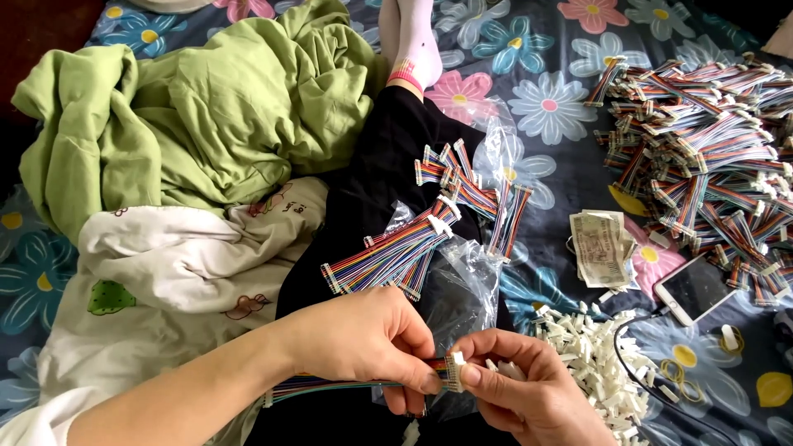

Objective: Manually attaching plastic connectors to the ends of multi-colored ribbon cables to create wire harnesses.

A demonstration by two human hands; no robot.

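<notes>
A bed [570, 157] spread with a dark sheet printed in big blue, pink and white flowers serves as the work surface here, and the person sits on it with one leg in black trousers stretched out, a white sock [415, 41] at the far end. The left hand [363, 339] pinches a flat rainbow ribbon cable [330, 385] near its end, fingers closed tight around the wires, while the right hand [529, 392] grips a small white plastic connector [457, 360] right against that end (the two touch, held close in front of the body where the eyes can follow). A few more white pieces seem to rest in the right palm. On the lap lies a clear plastic bag [462, 281] with a loose bundle of cables [413, 244] on it, within easy reach. A heap of white connectors [595, 363] sits just beside the right hand. Farther right lies a large pile of ribbon cables [710, 157], well apart from the lap supply. Between them lie folded banknotes [601, 248] and a phone [692, 289]. A green blanket [198, 116] and a white printed quilt [165, 272] are pushed aside on the left.
</notes>
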